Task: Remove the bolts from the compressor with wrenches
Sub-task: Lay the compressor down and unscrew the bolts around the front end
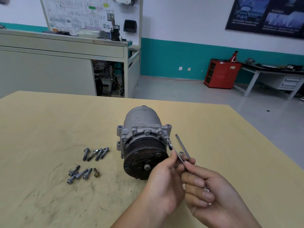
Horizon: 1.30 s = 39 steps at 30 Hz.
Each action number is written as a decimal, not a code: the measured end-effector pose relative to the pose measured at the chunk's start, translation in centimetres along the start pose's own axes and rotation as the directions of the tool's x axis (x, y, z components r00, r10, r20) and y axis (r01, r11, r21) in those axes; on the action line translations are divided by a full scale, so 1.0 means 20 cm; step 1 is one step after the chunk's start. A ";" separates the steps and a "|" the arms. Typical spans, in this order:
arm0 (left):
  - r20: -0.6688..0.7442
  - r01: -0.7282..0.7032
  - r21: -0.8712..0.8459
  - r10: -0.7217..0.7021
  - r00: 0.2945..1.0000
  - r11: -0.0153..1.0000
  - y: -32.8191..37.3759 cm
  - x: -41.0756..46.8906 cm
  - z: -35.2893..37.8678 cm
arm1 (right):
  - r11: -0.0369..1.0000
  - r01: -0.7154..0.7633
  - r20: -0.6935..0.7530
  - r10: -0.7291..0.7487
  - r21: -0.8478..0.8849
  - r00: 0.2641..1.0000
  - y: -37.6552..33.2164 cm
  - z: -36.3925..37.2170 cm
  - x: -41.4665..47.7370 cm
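Two hands on a wrench at the compressor's flange

The left hand (164,183) pinches the wrench (170,146) just behind its head, fingers (173,153) curled on it. The head meets a bolt (167,141) just beyond those fingertips, on the flange of the compressor (141,125), which lies on the tabletop (49,129) with its pulley facing the camera. The right hand (210,191) is clenched around the handle end, mostly hidden in the palm. A thin dark rod (182,145) juts up from the right fingers; what it is cannot be made out. Loose bolts (96,153) lie well left of the fingers. The bottom edge cuts off both forearms.
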<state>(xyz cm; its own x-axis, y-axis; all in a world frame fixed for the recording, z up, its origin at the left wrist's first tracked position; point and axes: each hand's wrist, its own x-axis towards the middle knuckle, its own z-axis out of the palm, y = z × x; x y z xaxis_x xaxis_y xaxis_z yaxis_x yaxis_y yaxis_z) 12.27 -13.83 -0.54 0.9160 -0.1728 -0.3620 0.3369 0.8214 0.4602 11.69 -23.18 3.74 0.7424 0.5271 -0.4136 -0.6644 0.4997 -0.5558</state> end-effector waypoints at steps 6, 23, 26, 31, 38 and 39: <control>-0.061 -0.056 0.094 0.062 0.996 0.994 -0.02 0.00 -0.01 | 0.972 0.080 -0.031 -0.089 -0.221 0.996 0.04 -0.03 0.03; 0.006 -0.040 -0.015 0.040 0.999 0.999 -0.03 -0.03 -0.06 | 0.713 0.188 0.039 -0.220 -0.676 0.975 0.10 -0.14 0.10; 0.041 0.002 -0.052 0.001 0.999 0.999 -0.01 -0.02 -0.07 | 0.836 0.130 0.025 -0.138 -0.533 0.990 0.10 -0.14 0.10; 0.045 0.018 0.022 -0.019 0.999 1.000 -0.01 -0.01 -0.07 | 0.901 0.075 -0.028 -0.097 -0.427 0.995 0.09 -0.15 0.10; -0.063 -0.106 0.244 0.125 0.990 0.964 -0.05 0.01 -0.06 | 0.822 0.145 -0.026 -0.190 -0.551 0.981 0.03 -0.17 0.09; -0.058 -0.119 0.252 0.137 0.989 0.960 -0.06 0.01 -0.05 | 0.773 0.169 -0.015 -0.225 -0.611 0.974 0.02 -0.17 0.09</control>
<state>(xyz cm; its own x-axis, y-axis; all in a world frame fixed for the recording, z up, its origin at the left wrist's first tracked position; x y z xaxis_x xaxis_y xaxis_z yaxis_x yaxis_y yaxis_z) 11.84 -14.21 -2.01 0.9394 -0.0268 -0.3417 0.2699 0.6722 0.6894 13.05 -24.40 0.24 0.8739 0.3909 -0.2888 -0.3356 0.0555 -0.9404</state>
